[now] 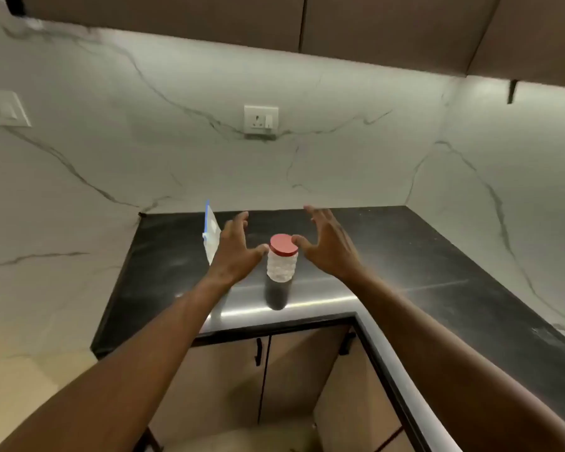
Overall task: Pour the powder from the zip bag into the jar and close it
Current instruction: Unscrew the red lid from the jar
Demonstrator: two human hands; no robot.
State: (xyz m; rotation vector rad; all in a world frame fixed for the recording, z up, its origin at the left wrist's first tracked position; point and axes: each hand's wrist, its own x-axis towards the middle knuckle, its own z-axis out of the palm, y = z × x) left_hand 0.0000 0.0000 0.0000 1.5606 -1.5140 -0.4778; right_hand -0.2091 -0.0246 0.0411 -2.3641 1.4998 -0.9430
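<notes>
My fingers [238,223] spread, both hands empty, flanking red-lidded jar [281,272] on worktop [388,256]. Ribbed plastic looks light, grippy; grasp mid-body. Zip bag [212,233] limp.

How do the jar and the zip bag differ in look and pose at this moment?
The jar stands upright between both open hands, closed with a red lid; the zip bag stands behind the left hand, flat, clear, blue-edged. The jar shows dark contents; the bag looks empty. Both sit on the black counter.
</notes>
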